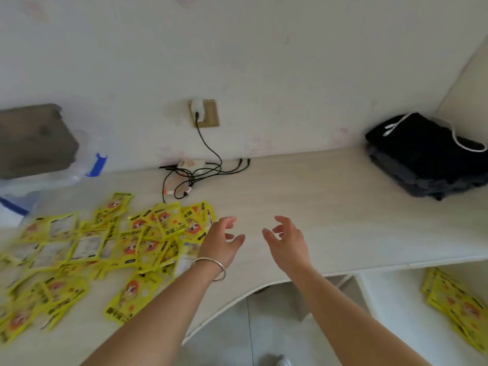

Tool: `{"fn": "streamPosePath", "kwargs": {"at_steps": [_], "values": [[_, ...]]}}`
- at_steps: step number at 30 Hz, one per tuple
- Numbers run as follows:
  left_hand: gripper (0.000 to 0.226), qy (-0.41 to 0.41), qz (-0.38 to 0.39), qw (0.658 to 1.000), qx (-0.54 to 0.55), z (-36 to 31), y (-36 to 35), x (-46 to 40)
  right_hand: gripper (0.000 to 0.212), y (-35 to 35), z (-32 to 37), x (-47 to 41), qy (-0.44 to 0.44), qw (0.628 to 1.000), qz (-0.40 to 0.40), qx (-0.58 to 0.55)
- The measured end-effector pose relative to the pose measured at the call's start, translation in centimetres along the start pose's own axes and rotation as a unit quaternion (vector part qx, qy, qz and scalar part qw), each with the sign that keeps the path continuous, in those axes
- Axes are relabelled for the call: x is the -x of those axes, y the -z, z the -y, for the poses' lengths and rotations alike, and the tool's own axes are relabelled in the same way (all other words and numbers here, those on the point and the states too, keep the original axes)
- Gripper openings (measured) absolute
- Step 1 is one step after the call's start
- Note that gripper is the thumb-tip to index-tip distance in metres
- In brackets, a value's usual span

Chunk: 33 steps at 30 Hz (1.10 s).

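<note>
Several yellow snack packets [105, 249] lie scattered over the left half of a pale wooden desk [330, 207]. My left hand [223, 241], with a silver bangle at the wrist, hovers at the right edge of the pile, fingers relaxed and holding nothing. My right hand [286, 240] hangs beside it over bare desk, fingers loosely spread, also holding nothing. A second stack of yellow packets [456, 310] lies on a lower white surface at the bottom right.
A black bag with a white cord [427, 157] sits at the desk's back right corner. Black cables and a small charger [195, 170] trail from a wall socket [203, 113]. A clear box with blue clips [39, 170] stands at the back left.
</note>
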<state>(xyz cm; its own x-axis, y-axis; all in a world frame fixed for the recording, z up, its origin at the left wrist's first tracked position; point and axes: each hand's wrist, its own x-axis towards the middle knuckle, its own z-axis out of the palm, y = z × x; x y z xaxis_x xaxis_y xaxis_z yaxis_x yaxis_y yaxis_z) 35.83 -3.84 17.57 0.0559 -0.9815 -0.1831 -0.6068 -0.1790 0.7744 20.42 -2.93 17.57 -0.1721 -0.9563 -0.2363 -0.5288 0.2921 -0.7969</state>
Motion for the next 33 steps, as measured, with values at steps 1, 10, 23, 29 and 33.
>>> {"fn": "streamPosePath", "kwargs": {"at_steps": [1, 10, 23, 29, 33], "values": [[0.044, 0.018, -0.014, 1.000, 0.005, 1.1, 1.3, 0.1, 0.047, -1.4, 0.9, -0.4, 0.005, 1.000, 0.019, 0.010], [0.047, 0.184, -0.109, 0.974, 0.072, 9.5, 9.2, 0.4, 0.047, -11.3, 5.7, -4.3, 0.043, 0.970, 0.199, 0.130], [0.041, 0.285, -0.142, 0.948, -0.005, 18.1, 12.6, -1.0, 0.050, -20.8, 9.9, -6.8, 0.063, 0.953, 0.212, 0.207], [0.092, 0.253, -0.082, 0.944, -0.196, 19.7, 13.5, -4.6, 0.057, -24.3, 11.7, -9.4, 0.116, 0.939, 0.150, 0.286], [0.132, 0.283, 0.019, 0.935, -0.212, 19.3, 12.4, -6.7, 0.057, -26.8, 13.0, -10.5, 0.141, 0.912, 0.156, 0.351]]}}
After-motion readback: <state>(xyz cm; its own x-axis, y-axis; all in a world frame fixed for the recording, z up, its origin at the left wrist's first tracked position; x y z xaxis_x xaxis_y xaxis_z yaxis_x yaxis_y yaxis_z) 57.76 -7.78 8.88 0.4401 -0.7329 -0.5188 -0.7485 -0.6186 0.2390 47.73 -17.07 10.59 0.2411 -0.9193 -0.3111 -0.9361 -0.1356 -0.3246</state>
